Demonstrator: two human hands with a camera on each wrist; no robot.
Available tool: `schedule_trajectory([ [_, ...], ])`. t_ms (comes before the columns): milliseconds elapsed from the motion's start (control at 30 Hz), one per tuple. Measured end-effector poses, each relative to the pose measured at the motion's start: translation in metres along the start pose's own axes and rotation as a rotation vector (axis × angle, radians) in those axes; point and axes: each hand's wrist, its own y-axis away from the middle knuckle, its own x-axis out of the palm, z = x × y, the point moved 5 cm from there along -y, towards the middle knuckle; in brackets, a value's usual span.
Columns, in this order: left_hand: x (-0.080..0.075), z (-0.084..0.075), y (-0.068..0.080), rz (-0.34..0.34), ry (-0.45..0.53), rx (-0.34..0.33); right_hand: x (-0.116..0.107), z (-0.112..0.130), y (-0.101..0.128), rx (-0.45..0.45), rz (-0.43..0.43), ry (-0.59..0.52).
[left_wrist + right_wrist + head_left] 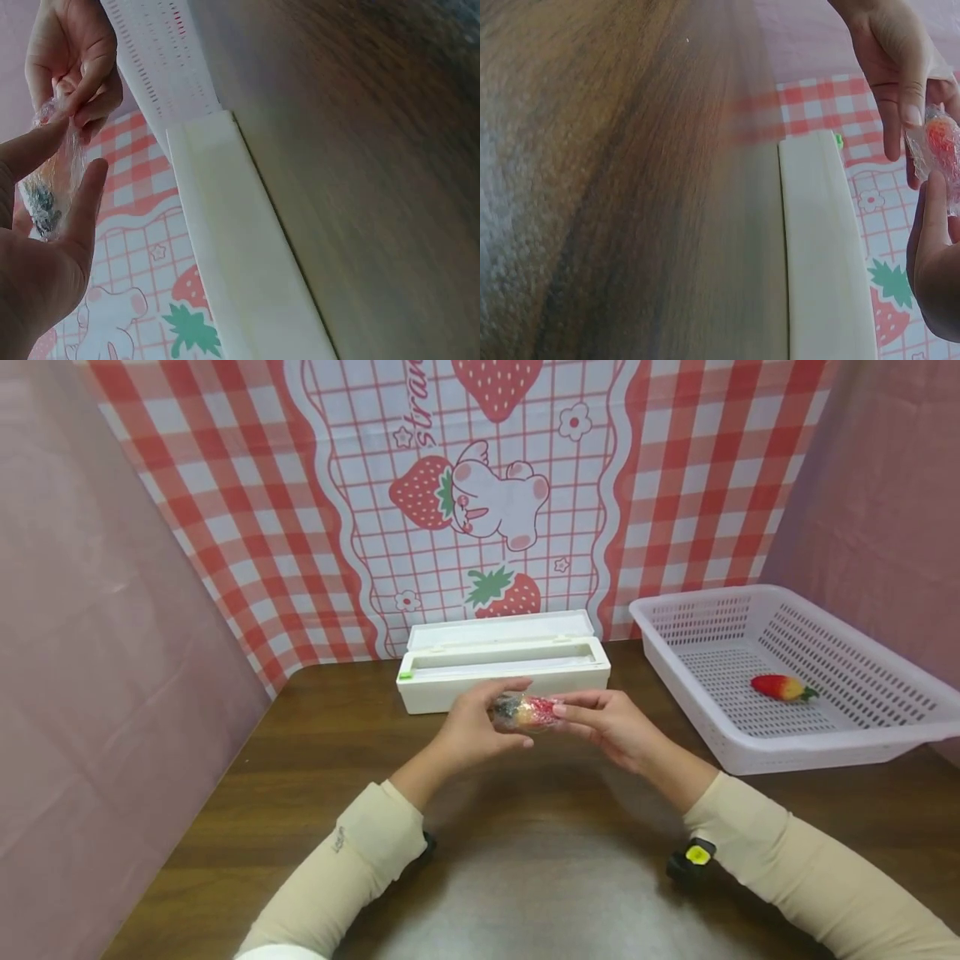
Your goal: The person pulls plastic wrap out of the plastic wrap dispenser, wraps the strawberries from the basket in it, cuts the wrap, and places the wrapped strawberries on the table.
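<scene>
A red and yellow toy strawberry with dark green leaves is wrapped in crinkled clear film, held above the table between both hands. My right hand pinches its red end between thumb and fingers. Around the leafy end my left hand forms a wide C, thumb and index finger extended and apart. In the left wrist view, film bunches along the strawberry beside the left fingers. Just behind the hands stands a long white cling film box, its lid raised, with a small green piece at its left end.
A white perforated basket stands at the right, with another red and yellow toy strawberry in it. The brown wooden table backs onto a strawberry-print cloth. Pink curtains hang at both sides.
</scene>
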Motion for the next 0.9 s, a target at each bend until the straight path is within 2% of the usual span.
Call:
schedule_trajectory([
  [67,0.000,-0.003,0.000,-0.027,-0.070,0.028,0.001,-0.001,0.000,0.003,0.003,-0.009],
  [133,0.000,-0.005,-0.001,-0.042,-0.089,0.048,0.001,-0.001,0.000,0.005,0.005,-0.014],
  [267,0.000,-0.006,-0.001,-0.056,-0.092,0.064,0.002,0.000,0.001,0.006,0.013,-0.015],
  [333,0.000,-0.005,-0.001,-0.049,-0.071,0.047,0.002,0.000,0.001,0.006,0.017,-0.009],
  [367,0.000,-0.004,-0.001,-0.041,-0.054,0.026,0.002,0.001,0.001,0.007,0.017,-0.002],
  [433,0.000,0.001,0.000,-0.013,0.039,-0.057,0.001,0.001,0.001,0.007,0.011,0.020],
  [600,0.002,0.017,0.003,0.018,0.368,-0.309,-0.001,-0.001,0.002,0.008,-0.018,0.069],
  [733,0.005,0.024,0.004,0.003,0.495,-0.386,-0.001,-0.002,0.002,-0.004,-0.049,0.062],
  [900,0.007,0.026,0.005,-0.051,0.528,-0.425,-0.001,-0.003,0.002,-0.012,-0.081,0.031],
])
